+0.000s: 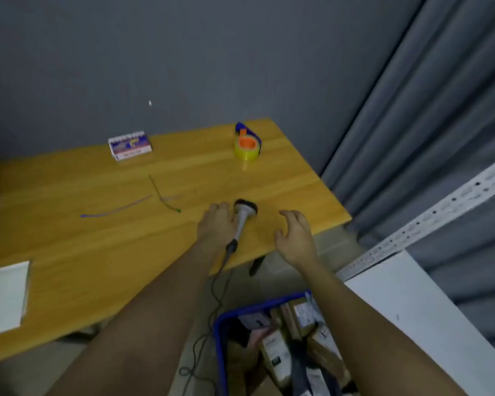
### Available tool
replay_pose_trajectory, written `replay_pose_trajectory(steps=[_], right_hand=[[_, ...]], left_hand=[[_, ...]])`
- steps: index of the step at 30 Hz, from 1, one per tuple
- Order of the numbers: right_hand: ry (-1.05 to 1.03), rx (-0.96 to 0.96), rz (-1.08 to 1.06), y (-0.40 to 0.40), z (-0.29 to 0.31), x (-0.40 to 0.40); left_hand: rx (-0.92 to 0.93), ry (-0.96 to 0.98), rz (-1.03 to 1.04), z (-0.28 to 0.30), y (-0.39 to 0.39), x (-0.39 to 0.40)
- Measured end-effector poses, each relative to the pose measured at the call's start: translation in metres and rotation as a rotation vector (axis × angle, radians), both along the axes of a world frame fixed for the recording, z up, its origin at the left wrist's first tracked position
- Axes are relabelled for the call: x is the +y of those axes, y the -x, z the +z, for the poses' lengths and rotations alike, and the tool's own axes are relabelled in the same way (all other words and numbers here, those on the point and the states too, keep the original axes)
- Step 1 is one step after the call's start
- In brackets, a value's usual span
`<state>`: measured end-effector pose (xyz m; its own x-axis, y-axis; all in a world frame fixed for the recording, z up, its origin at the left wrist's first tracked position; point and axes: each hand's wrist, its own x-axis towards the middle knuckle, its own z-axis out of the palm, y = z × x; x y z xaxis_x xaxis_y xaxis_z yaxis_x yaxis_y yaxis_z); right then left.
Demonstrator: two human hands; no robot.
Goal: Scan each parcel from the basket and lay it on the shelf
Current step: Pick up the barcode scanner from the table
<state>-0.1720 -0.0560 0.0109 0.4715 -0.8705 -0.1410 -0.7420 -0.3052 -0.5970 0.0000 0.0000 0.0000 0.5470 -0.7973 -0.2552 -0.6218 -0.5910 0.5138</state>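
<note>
A grey handheld scanner (243, 217) with a black head lies on the wooden table (126, 252), and its cable runs off the front edge to the floor. My left hand (216, 225) rests against the left side of the scanner's handle with bent fingers, and the handle shows whole beside it. My right hand (295, 238) hovers over the table's front right corner, fingers spread and holding nothing. A blue basket (222, 332) full of several brown and white parcels (277, 355) stands on the floor below my arms. The white shelf (412, 310) is at the right.
On the table sit a tape dispenser (247, 144) with yellow tape, a small printed box (129, 145), two loose cable ties (160, 192) and a white pad (5, 295) at the left edge. A grey curtain (426, 124) hangs behind the perforated shelf post (429, 218).
</note>
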Motion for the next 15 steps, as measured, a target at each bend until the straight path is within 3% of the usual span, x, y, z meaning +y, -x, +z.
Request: replay_pose_trajectory(steps=[7,11,15], right_hand=[[-0.129,0.019,-0.06,-0.003,-0.067,-0.012],[-0.15,-0.024,-0.064,0.009,-0.085,-0.011],[-0.151,-0.041,-0.076,0.032,-0.092,-0.006]], left_hand=[[0.069,-0.097,-0.081,-0.089,0.012,-0.031],[0.024,0.034,-0.018,-0.106,0.01,-0.039],[0.071,0.035,0.0,-0.104,0.004,-0.043]])
